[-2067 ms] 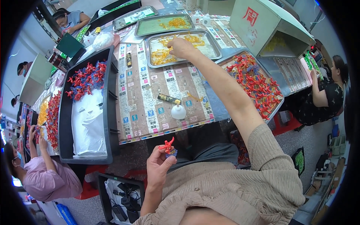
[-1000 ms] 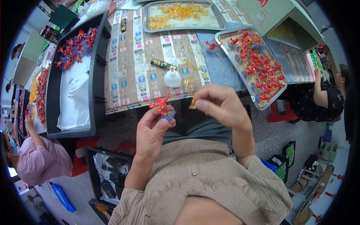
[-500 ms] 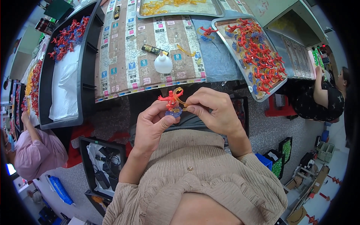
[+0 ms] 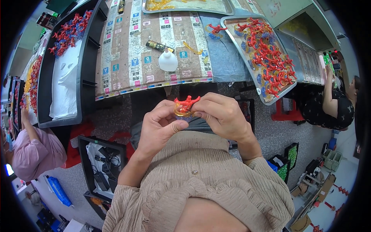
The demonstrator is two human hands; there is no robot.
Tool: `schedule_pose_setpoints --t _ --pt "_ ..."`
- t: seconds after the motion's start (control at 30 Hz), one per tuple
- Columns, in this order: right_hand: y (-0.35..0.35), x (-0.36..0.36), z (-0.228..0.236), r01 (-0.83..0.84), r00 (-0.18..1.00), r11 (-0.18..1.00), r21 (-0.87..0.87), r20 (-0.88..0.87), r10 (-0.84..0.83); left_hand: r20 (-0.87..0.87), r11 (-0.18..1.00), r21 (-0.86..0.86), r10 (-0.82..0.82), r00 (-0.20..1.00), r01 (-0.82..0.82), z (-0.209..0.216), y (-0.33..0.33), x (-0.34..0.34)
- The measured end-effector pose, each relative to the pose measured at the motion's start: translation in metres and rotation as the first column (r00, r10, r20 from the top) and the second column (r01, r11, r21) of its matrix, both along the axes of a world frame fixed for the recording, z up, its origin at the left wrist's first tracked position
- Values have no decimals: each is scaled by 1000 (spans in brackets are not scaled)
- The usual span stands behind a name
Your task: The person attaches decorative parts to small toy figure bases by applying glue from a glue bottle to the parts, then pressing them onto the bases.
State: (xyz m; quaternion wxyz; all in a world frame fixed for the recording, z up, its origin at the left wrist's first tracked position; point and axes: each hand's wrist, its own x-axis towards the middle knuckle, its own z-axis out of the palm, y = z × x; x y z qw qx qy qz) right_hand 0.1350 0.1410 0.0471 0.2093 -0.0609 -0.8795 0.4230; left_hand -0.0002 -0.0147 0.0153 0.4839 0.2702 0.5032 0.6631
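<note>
Just in front of my body, both hands are closed on a small plastic figurine. It has a red figure [image 4: 187, 103] with spread arms, a translucent yellow ring [image 4: 183, 113] round its lower part, and a translucent blue base [image 4: 185, 119]. My left hand [image 4: 156, 125] grips the base and left side between thumb and fingers. From the right, my right hand [image 4: 222, 116] pinches the ring's edge close to the red figure. Fingers hide part of the ring and base. Ahead on the table lie a white squeeze bottle [image 4: 168, 62], a dark tube [image 4: 159, 46] and a yellow piece [image 4: 192, 48].
A metal tray of red and blue figurines [image 4: 270, 58] stands at right, with one loose figurine [image 4: 215, 31] beside it. Another tray [image 4: 189, 9] holds yellow parts. A black crate [image 4: 82, 83] stands at left. People sit at left [image 4: 38, 150] and right [image 4: 330, 104].
The yellow ring, upright beside the red figure before, now lies level around its lower part. The red figure has turned and shifted slightly right; my right hand has moved closer to it.
</note>
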Motion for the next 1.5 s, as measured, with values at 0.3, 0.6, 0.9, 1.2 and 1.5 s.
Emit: schedule_pose_setpoints --t 0.3,0.6,0.9,1.2,1.5 --pt "-6 -2 -5 64 998 997 -33 -20 -65 181 998 -46 42 983 -34 3 0 5" --pt "-7 -2 -8 48 997 999 -14 -67 -49 353 996 -84 31 935 -2 5 -2 7" --pt "-10 4 -18 44 983 992 119 -183 -21 275 999 -52 9 961 6 2 -5 11" --pt "-11 10 -26 56 978 988 142 -208 -25 219 998 -56 41 975 -29 -4 -4 17" --pt "-17 16 -32 115 968 990 86 -233 -92 276 990 -135 12 961 26 5 -2 21"
